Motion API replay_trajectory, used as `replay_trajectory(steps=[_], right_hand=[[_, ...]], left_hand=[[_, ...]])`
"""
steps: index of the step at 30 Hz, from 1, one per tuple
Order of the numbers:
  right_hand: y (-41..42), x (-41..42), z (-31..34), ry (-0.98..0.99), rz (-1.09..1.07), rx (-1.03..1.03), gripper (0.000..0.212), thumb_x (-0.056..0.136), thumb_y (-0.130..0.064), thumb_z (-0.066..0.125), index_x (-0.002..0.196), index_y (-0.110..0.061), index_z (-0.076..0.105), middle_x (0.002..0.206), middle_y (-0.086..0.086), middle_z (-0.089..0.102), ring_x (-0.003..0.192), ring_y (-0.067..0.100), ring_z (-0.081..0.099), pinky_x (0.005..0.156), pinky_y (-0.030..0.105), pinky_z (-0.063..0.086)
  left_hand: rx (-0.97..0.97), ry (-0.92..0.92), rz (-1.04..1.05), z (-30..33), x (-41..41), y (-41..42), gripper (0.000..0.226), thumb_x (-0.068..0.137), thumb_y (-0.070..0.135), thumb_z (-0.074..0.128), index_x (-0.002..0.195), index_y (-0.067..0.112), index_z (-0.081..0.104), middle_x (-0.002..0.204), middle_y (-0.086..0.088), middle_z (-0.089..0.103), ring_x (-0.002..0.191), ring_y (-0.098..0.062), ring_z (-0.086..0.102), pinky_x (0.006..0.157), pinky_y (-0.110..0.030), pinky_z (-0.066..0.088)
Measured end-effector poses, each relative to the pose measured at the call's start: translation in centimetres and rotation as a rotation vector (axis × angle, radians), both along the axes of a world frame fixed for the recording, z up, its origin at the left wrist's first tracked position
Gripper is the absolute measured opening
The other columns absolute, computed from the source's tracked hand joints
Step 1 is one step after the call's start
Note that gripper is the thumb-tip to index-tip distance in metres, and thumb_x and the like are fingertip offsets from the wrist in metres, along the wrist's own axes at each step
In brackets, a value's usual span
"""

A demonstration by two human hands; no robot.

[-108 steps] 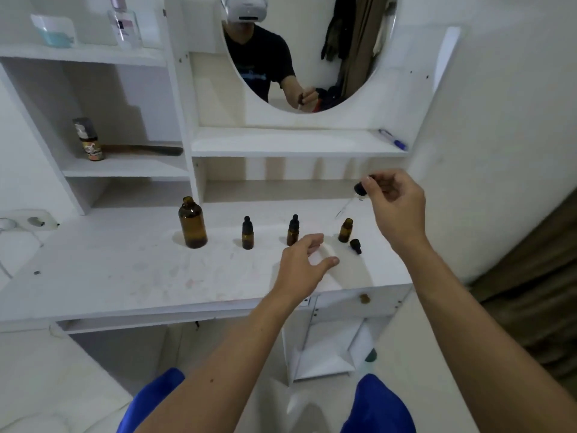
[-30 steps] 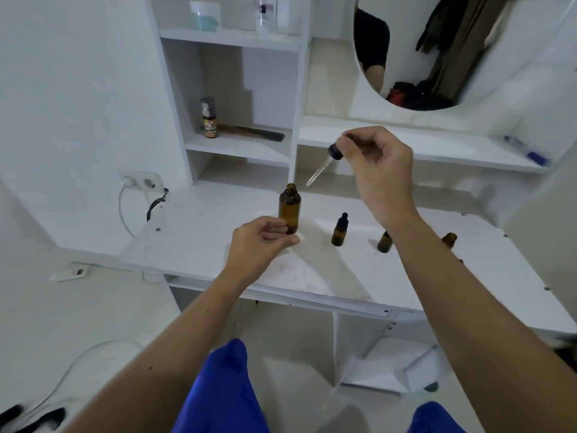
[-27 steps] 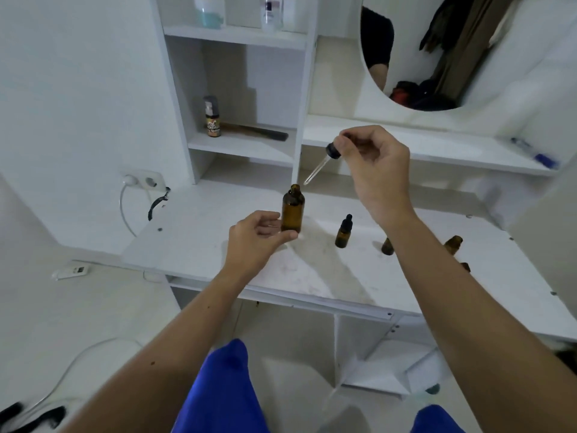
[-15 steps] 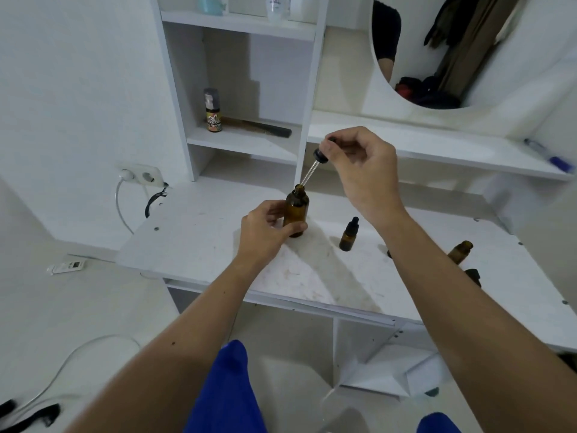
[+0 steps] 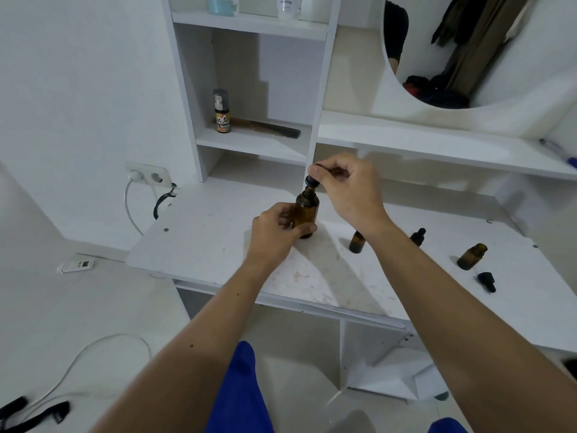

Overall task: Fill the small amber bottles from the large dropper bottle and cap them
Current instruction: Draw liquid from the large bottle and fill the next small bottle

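Refill step: left hand [image 5: 274, 232] grips the large dropper bottle [image 5: 307, 210] upright at tabletop [image 5: 218, 232] centre, right hand [image 5: 346, 185] pinches the dropper bulb [image 5: 313, 179] at its neck, pipette inside; next, judged: draw liquid, carry to the uncapped small amber bottle [image 5: 471, 256] at 3 o'clock, its cap [image 5: 487, 281] beside.

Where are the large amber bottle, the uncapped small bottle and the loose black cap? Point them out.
large amber bottle [image 5: 307, 210], head view, on its shoulder.
uncapped small bottle [image 5: 470, 257], head view, on its body.
loose black cap [image 5: 487, 280], head view, on its middle.
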State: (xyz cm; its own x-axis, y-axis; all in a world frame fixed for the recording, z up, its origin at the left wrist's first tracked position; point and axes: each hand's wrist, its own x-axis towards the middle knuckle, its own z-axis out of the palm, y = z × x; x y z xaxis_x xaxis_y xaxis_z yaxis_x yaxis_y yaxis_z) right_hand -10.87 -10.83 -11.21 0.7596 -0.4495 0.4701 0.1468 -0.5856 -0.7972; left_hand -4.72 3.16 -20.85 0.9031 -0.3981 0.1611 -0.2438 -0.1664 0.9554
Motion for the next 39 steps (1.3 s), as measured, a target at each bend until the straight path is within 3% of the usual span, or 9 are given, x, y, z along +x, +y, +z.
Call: replay_trajectory(steps=[4, 9, 12, 20, 25, 30, 34, 39], right_hand=[[0.3, 0.2, -0.1, 0.002, -0.036, -0.045, 0.007, 0.091, -0.016, 0.082, 0.087, -0.011, 0.081, 0.088, 0.000, 0.079, 0.083, 0.014, 0.075, 0.082, 0.028, 0.063], [0.7, 0.1, 0.2, -0.009, -0.056, -0.063, 0.010, 0.092, -0.017, 0.082, 0.087, -0.008, 0.080, 0.088, -0.001, 0.077, 0.079, 0.008, 0.072, 0.076, 0.017, 0.058], [0.9, -0.1, 0.1, -0.014, -0.043, -0.074, 0.012, 0.091, -0.020, 0.083, 0.088, -0.009, 0.078, 0.089, -0.002, 0.075, 0.081, 0.010, 0.073, 0.077, 0.023, 0.061], [1.0, -0.9, 0.5, -0.017, -0.048, -0.047, 0.017, 0.087, -0.027, 0.087, 0.094, -0.013, 0.078, 0.091, -0.004, 0.076, 0.080, 0.006, 0.072, 0.078, 0.021, 0.060], [0.8, -1.6, 2.3, -0.094, -0.038, 0.036, 0.016, 0.089, -0.024, 0.086, 0.098, -0.014, 0.078, 0.095, 0.002, 0.079, 0.087, 0.015, 0.079, 0.089, 0.039, 0.065], [0.6, -3.5, 4.3, -0.159, -0.048, 0.092, 0.018, 0.091, -0.021, 0.084, 0.104, -0.010, 0.078, 0.096, -0.002, 0.080, 0.089, 0.007, 0.078, 0.088, 0.022, 0.061], [-0.3, -5.3, 5.1, -0.206, -0.070, 0.151, 0.016, 0.093, -0.022, 0.082, 0.104, -0.011, 0.078, 0.100, 0.001, 0.081, 0.097, 0.013, 0.078, 0.096, 0.027, 0.060], [-2.3, -8.9, 5.4, -0.258, -0.116, 0.181, 0.012, 0.094, -0.020, 0.081, 0.102, -0.012, 0.078, 0.099, 0.003, 0.082, 0.098, 0.016, 0.078, 0.095, 0.025, 0.059]], left_hand=[[-0.002, 0.006, -0.003, 0.0, 0.0, 0.0, 0.058, 0.072, 0.028, 0.095, 0.124, 0.013, 0.072, 0.107, 0.001, 0.078, 0.099, -0.013, 0.075, 0.095, -0.037, 0.061], [0.006, -0.007, -0.012, 0.0, -0.1, 0.0, 0.057, 0.073, 0.029, 0.095, 0.123, 0.016, 0.071, 0.107, 0.002, 0.078, 0.100, -0.012, 0.074, 0.096, -0.037, 0.061], [0.017, -0.023, -0.017, 0.1, -0.2, 0.1, 0.058, 0.074, 0.031, 0.094, 0.125, 0.015, 0.070, 0.111, 0.001, 0.077, 0.103, -0.013, 0.073, 0.098, -0.037, 0.060], [0.071, -0.059, -0.013, 0.4, -0.7, 0.1, 0.058, 0.079, 0.034, 0.090, 0.129, 0.016, 0.067, 0.118, 0.003, 0.075, 0.109, -0.013, 0.070, 0.102, -0.032, 0.057], [0.098, -0.070, 0.004, 0.6, -1.0, 0.2, 0.057, 0.081, 0.036, 0.088, 0.131, 0.016, 0.066, 0.119, 0.002, 0.075, 0.109, -0.014, 0.070, 0.103, -0.033, 0.056], [0.086, -0.079, 0.026, 0.7, -1.6, 0.5, 0.064, 0.080, 0.036, 0.089, 0.136, 0.017, 0.063, 0.123, 0.002, 0.074, 0.111, -0.013, 0.069, 0.103, -0.031, 0.056], [0.083, -0.077, 0.047, 0.6, -2.2, 1.0, 0.067, 0.078, 0.032, 0.091, 0.136, 0.013, 0.063, 0.125, 0.000, 0.073, 0.113, -0.015, 0.069, 0.104, -0.033, 0.056], [0.029, -0.048, 0.136, 0.5, -5.2, 1.4, 0.069, 0.079, 0.032, 0.091, 0.138, 0.011, 0.060, 0.130, -0.002, 0.070, 0.117, -0.016, 0.066, 0.107, -0.033, 0.053]])
